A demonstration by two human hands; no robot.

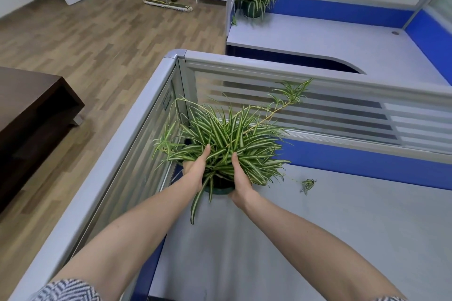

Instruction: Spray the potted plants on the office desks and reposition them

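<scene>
In the corner of a pale grey cubicle surface (pixel 342 215), the left hand (pixel 195 171) and right hand (pixel 241 181) clasp a striped spider plant's dark green pot (pixel 219 189), fingers wrapped around its sides.

The spider plant (pixel 227 144) is hemmed in by the partition corner (pixel 181 61) on its left and far sides; open worktop (pixel 342 227) is left to its right, broken only by a fallen plantlet (pixel 307 184).
</scene>
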